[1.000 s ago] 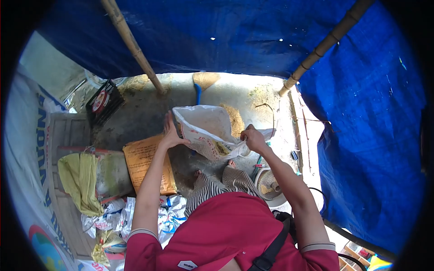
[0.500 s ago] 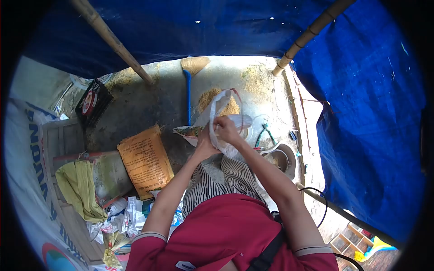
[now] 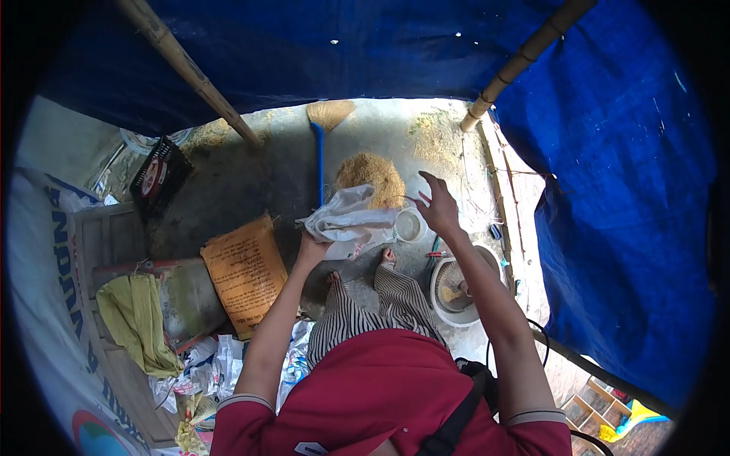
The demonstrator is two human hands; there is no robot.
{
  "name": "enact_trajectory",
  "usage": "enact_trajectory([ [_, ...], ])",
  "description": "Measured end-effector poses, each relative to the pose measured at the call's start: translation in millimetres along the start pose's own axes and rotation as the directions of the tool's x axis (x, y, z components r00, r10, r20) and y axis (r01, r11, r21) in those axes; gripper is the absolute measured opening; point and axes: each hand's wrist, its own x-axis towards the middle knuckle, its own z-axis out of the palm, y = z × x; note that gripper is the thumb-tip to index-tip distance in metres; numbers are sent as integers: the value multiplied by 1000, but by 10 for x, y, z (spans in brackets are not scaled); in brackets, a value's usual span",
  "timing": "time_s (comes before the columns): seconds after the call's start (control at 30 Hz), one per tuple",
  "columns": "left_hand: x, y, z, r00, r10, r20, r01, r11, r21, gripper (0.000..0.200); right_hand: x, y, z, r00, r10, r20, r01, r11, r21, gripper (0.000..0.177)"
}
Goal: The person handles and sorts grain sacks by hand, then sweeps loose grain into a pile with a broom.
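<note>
A white woven sack is bunched in my left hand, which grips its left end. Free of the sack, my right hand is raised to the right with its fingers spread and nothing in it. Just below that hand stands a small white bucket. Beyond the sack lies a heap of brown grain or husks on the concrete floor.
A blue-handled broom lies behind the sack. At right is a round tub. At left are an orange printed sack, a green cloth and a black crate. Bamboo poles and blue tarps surround the area.
My right hand has let go of the white sack and moved up and right, its fingers now spread. The sack has folded over to the left, uncovering the small bucket and the tub.
</note>
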Motion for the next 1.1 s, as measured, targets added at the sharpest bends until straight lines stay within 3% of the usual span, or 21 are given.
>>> enact_trajectory([
  [0.1,-69,27,-86,978,-169,125,179,980,-81,55,-22,212,215,948,67,312,-12,984,-177,99],
  [0.2,-73,292,-116,952,-258,166,275,957,-94,54,-63,311,714,911,-107,397,119,993,-6,102],
  [0.27,-56,256,-137,962,-208,174,227,969,-96,54,-101,101,800,878,-88,471,103,995,-6,101],
  [0.33,-75,345,-183,896,-423,133,442,881,-171,59,-140,-7,925,828,-75,556,98,995,-12,100],
  [0.43,-84,249,-223,852,-515,99,521,811,-265,66,-224,-62,1188,842,-232,487,192,973,131,101],
  [0.53,-37,176,-191,840,-535,91,535,789,-302,69,-316,-320,1288,871,-160,464,95,982,162,104],
  [0.57,-19,60,-188,846,-502,180,531,761,-373,62,-335,-315,1425,885,-100,455,12,982,191,91],
  [0.6,0,133,-161,844,-507,176,534,758,-375,62,-359,-292,1495,881,-102,462,13,982,190,91],
  [0.67,32,268,-31,809,-553,200,580,698,-419,55,-386,-241,1626,875,-306,376,213,939,269,81],
  [0.7,-29,128,39,803,-564,194,575,649,-498,51,-399,-225,1702,889,-333,315,264,934,241,71],
  [0.8,-62,17,199,827,-554,93,524,702,-483,51,-434,-159,1778,903,-229,363,174,969,177,56],
  [0.83,-54,25,201,764,-630,136,629,681,-375,53,-418,-122,1772,890,-304,339,266,951,156,42],
  [0.87,-13,52,178,761,-634,141,634,678,-372,53,-456,-160,1689,891,-299,342,259,953,157,42],
  [0.93,92,112,125,858,-460,227,512,796,-323,71,-489,-271,1481,972,-63,228,-37,913,407,34],
  [0.97,188,431,46,876,-404,262,481,722,-496,88,-458,13,1788,984,-148,100,91,897,432,39],
  [1.0,216,526,-51,877,-401,264,480,725,-494,88,-424,197,1945,984,-148,95,93,897,433,39],
  [1.07,208,541,-389,916,-343,208,368,926,-91,99,-348,388,2092,999,-37,18,16,758,652,42],
  [1.1,134,228,-445,912,-328,245,303,943,135,111,-312,237,1831,967,115,228,-237,735,635,45],
])
